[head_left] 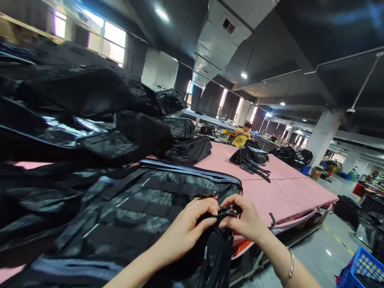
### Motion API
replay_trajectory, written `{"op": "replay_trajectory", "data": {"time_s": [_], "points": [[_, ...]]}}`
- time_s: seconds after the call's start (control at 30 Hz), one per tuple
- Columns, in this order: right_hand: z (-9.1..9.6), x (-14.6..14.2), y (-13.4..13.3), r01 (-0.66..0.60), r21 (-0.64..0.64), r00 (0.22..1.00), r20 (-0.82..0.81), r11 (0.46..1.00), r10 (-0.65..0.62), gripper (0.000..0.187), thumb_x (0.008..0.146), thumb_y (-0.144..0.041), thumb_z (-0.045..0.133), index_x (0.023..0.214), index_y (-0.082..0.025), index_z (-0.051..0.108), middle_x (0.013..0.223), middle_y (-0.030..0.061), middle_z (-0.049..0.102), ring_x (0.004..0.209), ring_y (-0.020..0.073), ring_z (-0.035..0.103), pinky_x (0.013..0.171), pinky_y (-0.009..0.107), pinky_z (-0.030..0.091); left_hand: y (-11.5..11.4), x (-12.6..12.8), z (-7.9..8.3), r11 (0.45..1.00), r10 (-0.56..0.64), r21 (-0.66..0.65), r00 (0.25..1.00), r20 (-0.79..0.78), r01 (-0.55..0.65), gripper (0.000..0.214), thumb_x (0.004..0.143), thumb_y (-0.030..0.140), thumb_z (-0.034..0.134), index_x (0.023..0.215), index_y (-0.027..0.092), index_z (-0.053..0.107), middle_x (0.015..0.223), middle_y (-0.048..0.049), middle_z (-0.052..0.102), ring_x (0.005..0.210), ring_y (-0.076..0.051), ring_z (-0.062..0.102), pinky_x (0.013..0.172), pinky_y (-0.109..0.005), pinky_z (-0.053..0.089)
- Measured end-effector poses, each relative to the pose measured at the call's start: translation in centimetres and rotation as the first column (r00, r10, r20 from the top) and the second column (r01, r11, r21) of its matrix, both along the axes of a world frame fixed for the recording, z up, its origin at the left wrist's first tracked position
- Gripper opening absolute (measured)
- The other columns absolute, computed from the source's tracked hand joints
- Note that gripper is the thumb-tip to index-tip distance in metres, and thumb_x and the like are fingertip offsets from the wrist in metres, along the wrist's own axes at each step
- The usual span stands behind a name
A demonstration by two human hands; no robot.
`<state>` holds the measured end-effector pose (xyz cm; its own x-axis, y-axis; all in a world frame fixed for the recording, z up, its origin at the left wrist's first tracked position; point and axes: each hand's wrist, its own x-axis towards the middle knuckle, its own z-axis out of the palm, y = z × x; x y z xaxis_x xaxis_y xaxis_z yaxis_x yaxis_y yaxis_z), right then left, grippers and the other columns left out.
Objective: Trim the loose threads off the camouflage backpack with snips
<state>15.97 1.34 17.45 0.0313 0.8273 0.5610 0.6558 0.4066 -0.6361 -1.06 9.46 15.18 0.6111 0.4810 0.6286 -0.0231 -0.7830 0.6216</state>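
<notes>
A dark camouflage backpack lies in front of me on the pink table. My left hand and my right hand meet at its near right corner. Both pinch a black strap or buckle piece between fingers and thumbs. A bracelet sits on my right wrist. The exact part held is small and dark, partly hidden by my fingers.
A tall pile of black bags in plastic fills the left. Another black bag lies farther along the table, where a person in yellow works. A blue crate stands on the floor at right.
</notes>
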Motion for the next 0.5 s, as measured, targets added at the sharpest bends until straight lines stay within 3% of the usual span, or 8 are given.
{"op": "replay_trajectory", "data": {"time_s": [0.07, 0.17, 0.23, 0.33, 0.4, 0.5], "points": [[-0.9, 0.1, -0.1, 0.107, -0.001, 0.993, 0.05, 0.994, -0.106, 0.018, 0.067, -0.032, 0.07, 0.068, -0.018, 0.058, 0.065, -0.0029, 0.054, 0.06, 0.0118, 0.047, 0.055, 0.023, 0.033, -0.5, 0.2, -0.4, 1.0, 0.004, 0.018, 1.0, 0.007, -0.004, 0.015, 0.082, 0.027, 0.047, 0.085, 0.023, 0.061, 0.101, -0.0045, 0.067, 0.104, -0.02, 0.057, 0.095, -0.036, 0.045], [-2.2, 1.0, 0.6, 0.168, -0.003, 0.985, -0.035, 0.986, -0.168, 0.021, 0.074, -0.033, 0.062, 0.062, -0.018, 0.056, 0.059, -0.0035, 0.05, 0.058, 0.0115, 0.046, 0.055, 0.023, 0.033, -0.9, 0.5, -2.0, 0.995, 0.031, 0.09, 1.0, -0.003, -0.031, 0.035, 0.085, 0.021, 0.044, 0.117, 0.025, 0.056, 0.124, -0.0057, 0.06, 0.119, -0.02, 0.05, 0.105, -0.041, 0.039], [-3.0, 2.0, 1.3, 0.204, 0.003, 0.965, -0.167, 0.979, -0.201, 0.029, 0.079, -0.041, 0.057, 0.064, -0.017, 0.059, 0.061, -0.0017, 0.054, 0.061, 0.0135, 0.051, 0.058, 0.024, 0.038, -0.9, 0.4, -3.6, 0.988, 0.023, 0.155, 0.998, -0.061, -0.013, 0.048, 0.085, 0.018, 0.043, 0.132, 0.027, 0.045, 0.136, -0.005, 0.052, 0.129, -0.02, 0.042, 0.109, -0.042, 0.035], [-4.5, 3.7, 1.9, 0.314, 0.034, 0.896, -0.341, 0.949, -0.284, 0.04, 0.076, -0.055, 0.057, 0.08, -0.016, 0.067, 0.079, 0.0048, 0.067, 0.08, 0.0203, 0.06, 0.072, 0.029, 0.046, -0.1, -1.0, -6.1, 0.968, 0.032, 0.252, 0.989, -0.143, 0.005, 0.048, 0.086, 0.019, 0.044, 0.132, 0.03, 0.046, 0.138, -0.0037, 0.05, 0.129, -0.02, 0.042, 0.107, -0.04, 0.039], [-6.1, 4.7, 1.6, 0.364, 0.034, 0.861, -0.393, 0.931, -0.322, 0.048, 0.071, -0.06, 0.061, 0.088, -0.016, 0.068, 0.09, 0.0083, 0.069, 0.09, 0.0241, 0.061, 0.079, 0.032, 0.047, 1.1, -3.1, -7.7, 0.947, 0.138, 0.31, 0.98, -0.143, -0.088, 0.044, 0.087, 0.023, 0.044, 0.13, 0.032, 0.049, 0.136, -0.0028, 0.053, 0.127, -0.02, 0.046, 0.104, -0.039, 0.042], [-9.4, 5.7, -0.1, 0.354, -0.064, 0.865, -0.357, 0.933, -0.352, 0.049, 0.072, -0.062, 0.059, 0.083, -0.016, 0.069, 0.082, 0.008, 0.069, 0.082, 0.0231, 0.062, 0.074, 0.03, 0.048, 3.8, -8.0, -9.9, 0.866, 0.397, 0.351, 0.916, -0.053, -0.355, 0.036, 0.087, 0.038, 0.047, 0.121, 0.032, 0.057, 0.128, -0.0017, 0.06, 0.119, -0.021, 0.054, 0.101, -0.038, 0.045]]}}
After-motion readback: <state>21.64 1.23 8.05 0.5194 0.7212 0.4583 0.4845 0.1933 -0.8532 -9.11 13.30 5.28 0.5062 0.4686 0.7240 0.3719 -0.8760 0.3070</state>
